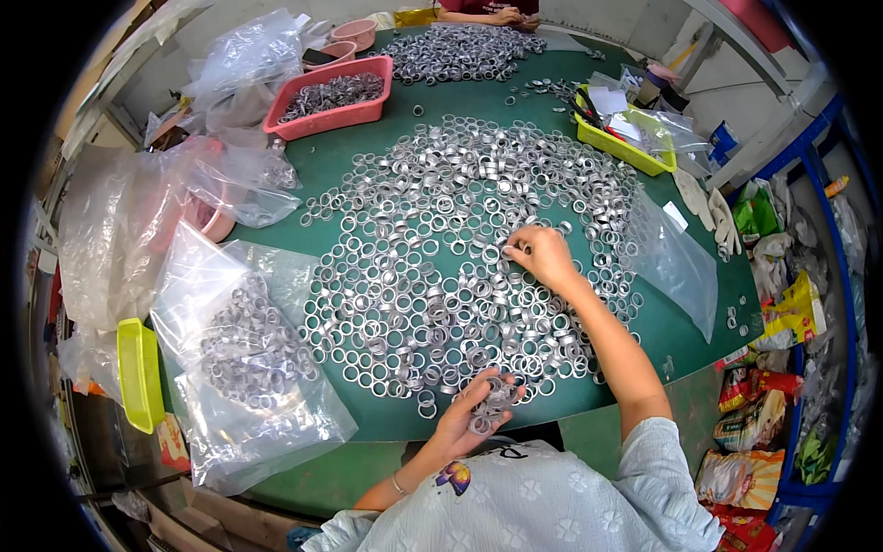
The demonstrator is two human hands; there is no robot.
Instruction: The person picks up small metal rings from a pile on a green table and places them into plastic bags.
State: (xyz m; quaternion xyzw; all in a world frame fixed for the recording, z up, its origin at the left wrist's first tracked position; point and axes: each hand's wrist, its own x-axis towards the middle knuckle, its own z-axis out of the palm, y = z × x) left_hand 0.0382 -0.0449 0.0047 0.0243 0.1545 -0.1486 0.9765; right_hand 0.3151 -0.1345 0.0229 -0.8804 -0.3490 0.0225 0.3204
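Rings [441, 239]: bright silvery metal, shiny. Table [368, 156]: matt green covering. Bag [248, 368], 8 o'clock: clear glossy plastic film. Tray [336, 118], 11 o'clock: pink plastic.

Metal rings [441, 276] lie on the green table [681, 322] in hundreds — too many to count. Two yellow baskets [624, 147], one pink tray [324, 118], two pink bowls [354, 32] — and one ring-filled clear bag [244, 359]. Two white gloves [708, 207].

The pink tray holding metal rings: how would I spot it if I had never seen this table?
Start at the round green table and look to its far left edge, beyond the big spread of loose metal rings. There sits the pink tray, rectangular and holding a small heap of rings. The other tray, yellow, stands far right with papers and a bag in it.
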